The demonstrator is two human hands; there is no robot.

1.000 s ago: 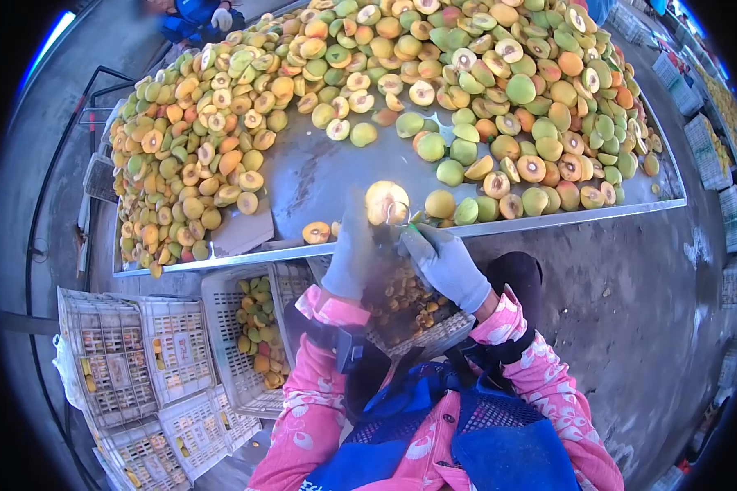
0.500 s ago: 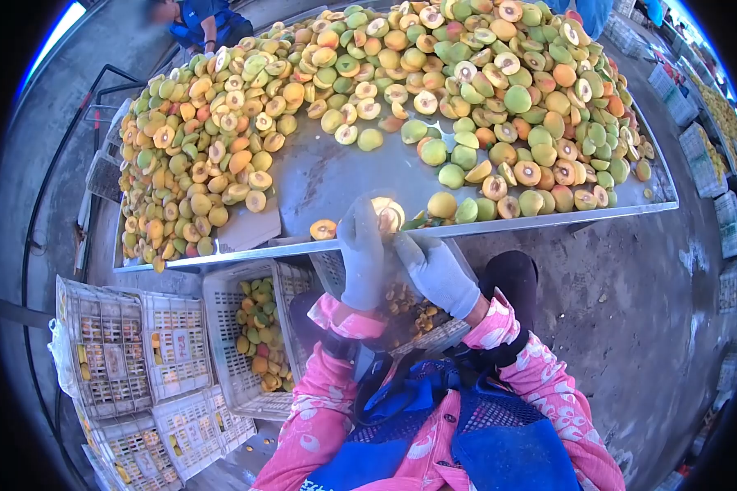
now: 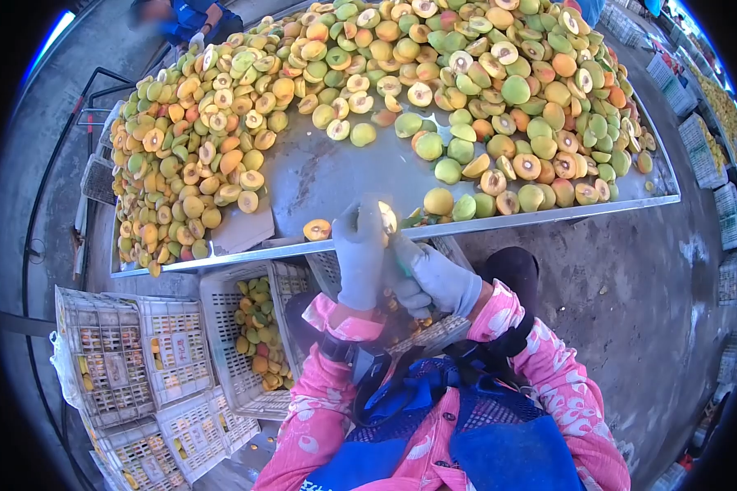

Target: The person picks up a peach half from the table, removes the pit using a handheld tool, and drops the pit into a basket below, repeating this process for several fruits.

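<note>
In the head view my left hand [image 3: 359, 254], in a pale glove, holds a yellow peach half [image 3: 387, 219] just above the table's front edge. My right hand [image 3: 438, 278], gloved too, is close beside it with the fingers curled round a small tool with a green handle [image 3: 404, 263]. Most of that tool is hidden, so its working end cannot be made out. One cut peach half [image 3: 317, 230] lies on the metal table [image 3: 344, 176] left of my hands. A large heap of halved peaches [image 3: 368, 53] covers the table's far side and both ends.
Below my hands stands a crate [image 3: 326, 268] with small brownish pieces in it. Another crate [image 3: 221, 327] to its left holds peaches. Stacked white crates [image 3: 106, 360] fill the lower left. A co-worker [image 3: 192, 18] is at the far left. More crates [image 3: 703, 151] line the right side.
My right hand has turned, its fingers now curling under beside my left hand. The peach half has tilted and shows less of its cut face. The whole view has shifted slightly.
</note>
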